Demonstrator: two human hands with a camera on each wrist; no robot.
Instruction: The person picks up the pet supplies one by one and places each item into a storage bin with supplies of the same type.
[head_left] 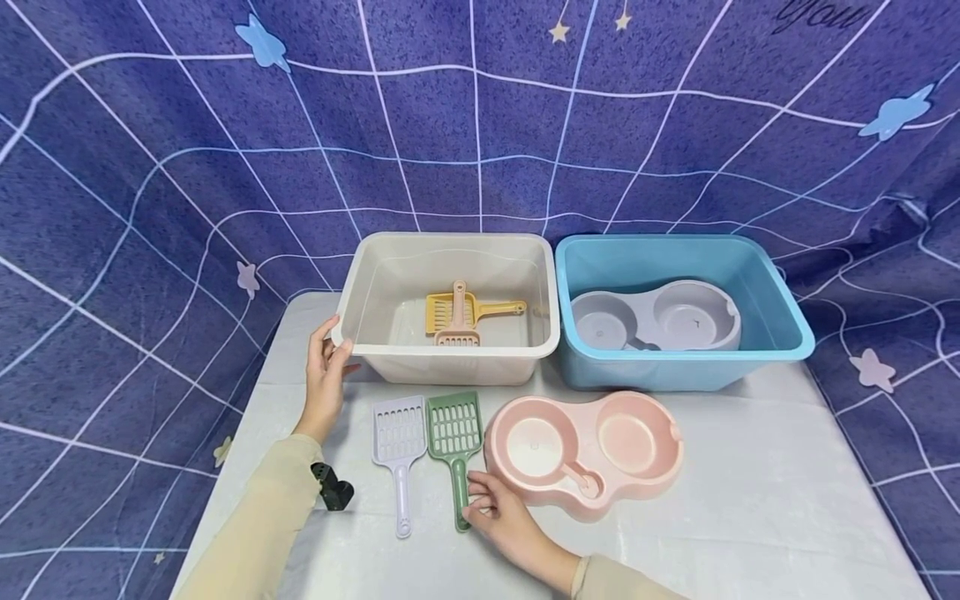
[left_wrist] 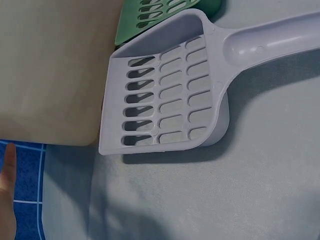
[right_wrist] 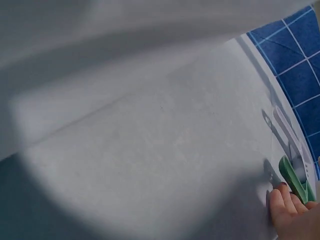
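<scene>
In the head view my left hand (head_left: 326,379) rests at the front left corner of a beige litter box (head_left: 442,367), thumb near the front rim and fingers along the left side. A yellow slotted scoop (head_left: 487,308) and a peach scoop (head_left: 458,308) lie crossed inside that box. My right hand (head_left: 506,521) is at the handle of a green litter scoop (head_left: 460,483), its fingertips at the handle's right side. A lilac litter scoop (head_left: 402,483) lies left of the green one; the left wrist view shows its slotted pan (left_wrist: 170,95) up close.
Right of the beige box stands a blue litter box (head_left: 675,371) holding a grey double bowl (head_left: 641,312). A pink double bowl (head_left: 585,417) sits in front, close to my right hand. A starry blue cloth (head_left: 517,192) hangs behind the white table (head_left: 750,500).
</scene>
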